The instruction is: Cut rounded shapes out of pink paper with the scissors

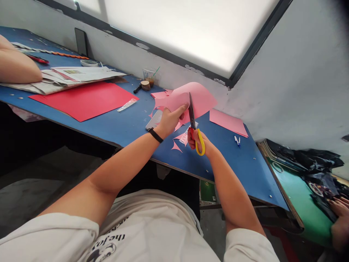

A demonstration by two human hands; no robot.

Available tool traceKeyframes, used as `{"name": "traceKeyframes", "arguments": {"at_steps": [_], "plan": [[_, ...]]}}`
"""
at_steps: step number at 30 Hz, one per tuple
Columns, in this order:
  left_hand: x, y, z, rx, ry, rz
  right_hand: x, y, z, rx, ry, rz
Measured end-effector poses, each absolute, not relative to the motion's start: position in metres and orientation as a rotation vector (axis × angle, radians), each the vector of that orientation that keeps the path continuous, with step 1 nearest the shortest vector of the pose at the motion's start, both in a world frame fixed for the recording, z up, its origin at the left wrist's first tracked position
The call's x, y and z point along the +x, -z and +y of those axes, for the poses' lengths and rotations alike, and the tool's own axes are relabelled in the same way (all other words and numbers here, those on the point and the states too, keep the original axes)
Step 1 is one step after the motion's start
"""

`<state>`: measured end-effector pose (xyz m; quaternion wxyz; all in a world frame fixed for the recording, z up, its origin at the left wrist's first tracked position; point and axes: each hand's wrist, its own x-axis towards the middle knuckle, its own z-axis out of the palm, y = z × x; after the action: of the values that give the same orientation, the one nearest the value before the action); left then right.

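A large pink sheet of paper (pixel 200 95) is held up over the blue table, its lower left edge curved. My left hand (pixel 172 117), with a dark band on the wrist, pinches the sheet near its lower edge. In my right hand (pixel 200 140) is a pair of scissors (pixel 192 115) with red and yellow handles, its blades pointing up at the paper. The blades look nearly closed against the sheet; whether paper lies between them I cannot tell. Below lie pink scraps (pixel 176 146), a small clear packet (pixel 185 137) and a phone (pixel 155 120) partly covered by paper.
Folded pink paper (pixel 228 122) and a blue-and-white pen-like item (pixel 237 141) lie on the right. Red card (pixel 89 100) and newspapers (pixel 79 76) cover the left, beside another person's arm (pixel 19 65). A plastic cup (pixel 149 75) stands near the wall. Another person's hand (pixel 340 207) shows far right.
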<state>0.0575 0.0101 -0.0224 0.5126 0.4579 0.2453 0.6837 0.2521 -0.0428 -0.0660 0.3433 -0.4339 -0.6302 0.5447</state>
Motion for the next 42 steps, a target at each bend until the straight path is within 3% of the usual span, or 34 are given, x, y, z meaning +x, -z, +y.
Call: {"name": "traceKeyframes", "arguments": {"at_steps": [34, 42], "plan": [[0.061, 0.030, 0.016, 1.047, -1.638, 0.635, 0.263, 0.072, -0.033, -1.101, -1.245, -1.615], [0.059, 0.030, 0.015, 1.065, -1.656, 0.668, 0.257, 0.055, -0.045, -1.115, -1.212, -1.631]]}}
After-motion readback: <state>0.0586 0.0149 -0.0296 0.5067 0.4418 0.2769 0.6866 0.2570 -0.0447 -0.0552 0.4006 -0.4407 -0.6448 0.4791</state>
